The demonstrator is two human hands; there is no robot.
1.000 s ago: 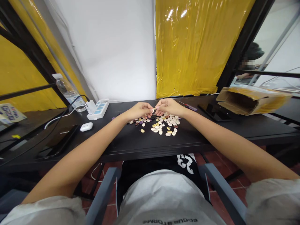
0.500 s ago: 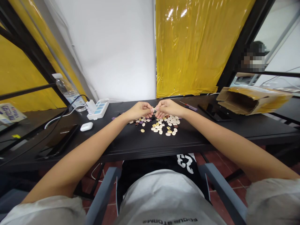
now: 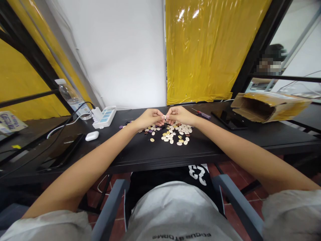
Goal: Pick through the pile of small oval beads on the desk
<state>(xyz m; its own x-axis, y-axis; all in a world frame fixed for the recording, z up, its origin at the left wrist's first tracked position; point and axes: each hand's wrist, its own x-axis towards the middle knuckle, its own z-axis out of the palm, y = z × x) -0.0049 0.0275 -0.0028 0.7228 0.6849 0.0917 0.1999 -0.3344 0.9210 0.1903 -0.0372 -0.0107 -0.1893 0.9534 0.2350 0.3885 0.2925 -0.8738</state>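
My left hand (image 3: 151, 119) and my right hand (image 3: 176, 115) meet above the far half of the table, fingertips pinched together. Between them is a small pale oval piece (image 3: 165, 117) with what look like holes; fingers cover most of it, and I cannot tell if it is one piece or two joined. Under and in front of my right hand lies a spread of cream and yellow oval pieces (image 3: 185, 129), several showing holes. Beneath my left hand are more loose ones, cream, purple and dark (image 3: 150, 129). One yellow oval piece (image 3: 152, 140) lies apart, nearer me.
On the left are a power strip (image 3: 104, 117), a white earbud case (image 3: 92, 136), a dark phone (image 3: 64, 152) and a water bottle (image 3: 72, 98). A screwdriver (image 3: 201, 113), a black tablet-like device (image 3: 228, 119) and an open cardboard box (image 3: 268, 108) stand right.
The fingertips of both hands have drawn slightly closer around the small piece, which now shows less. The loose pieces lie as before.
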